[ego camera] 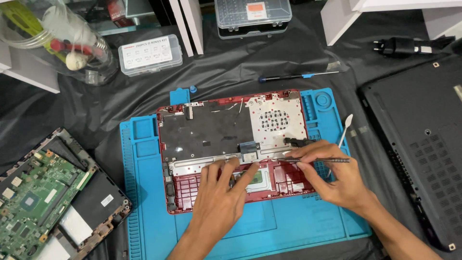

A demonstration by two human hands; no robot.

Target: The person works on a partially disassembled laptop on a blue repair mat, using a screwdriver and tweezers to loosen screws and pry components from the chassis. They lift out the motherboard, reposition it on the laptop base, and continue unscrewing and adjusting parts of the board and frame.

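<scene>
Fingers of the left hand [219,192] are spreading flat, pinning the red laptop shell [231,144] on the blue mat [269,221], while the right hand [332,175] is pinching a thin tool [313,160], steadying it over the shell.

Crowding the near half of the red laptop shell [231,144], both hands; leaving its far half open. Blocking the left: green circuit board [33,202]. Hemming the right: black laptop [418,144].
</scene>
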